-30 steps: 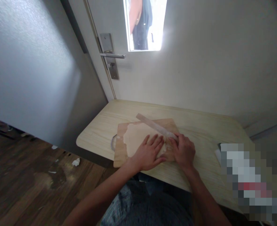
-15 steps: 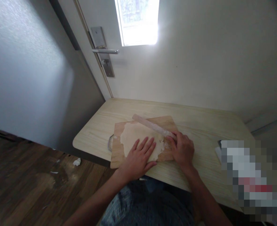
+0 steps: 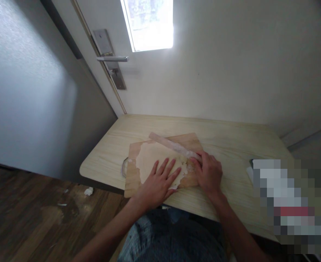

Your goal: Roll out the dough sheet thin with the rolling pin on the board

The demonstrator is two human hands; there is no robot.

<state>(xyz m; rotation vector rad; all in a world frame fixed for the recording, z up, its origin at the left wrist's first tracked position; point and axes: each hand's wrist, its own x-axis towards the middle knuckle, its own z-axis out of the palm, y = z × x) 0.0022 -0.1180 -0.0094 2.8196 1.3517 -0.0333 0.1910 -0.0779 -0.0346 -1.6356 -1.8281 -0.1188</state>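
A flat, pale sheet of dough [image 3: 149, 156] with ragged edges lies on a wooden cutting board [image 3: 133, 182]. My left hand [image 3: 160, 183] rests on the dough's near part, fingers spread and palm down, holding nothing. At the board's right side my right hand [image 3: 209, 173] is closed around one end of a floured rolling pin [image 3: 173, 145]. The pin slants across the far right edge of the dough, its other end pointing to the far left. Small dark specks and loose flour show by the dough's right edge.
The board sits on a light wooden table [image 3: 236, 153] against a door with a lever handle [image 3: 112, 58]. A metal board handle [image 3: 123, 167] sticks out at the left. A blurred-out object [image 3: 285, 196] stands at the table's right. White scraps [image 3: 88, 191] lie on the floor.
The whole view has shifted slightly, so the scene sits a little farther left. Both hands, the dough and the rolling pin keep nearly the same places relative to the board.
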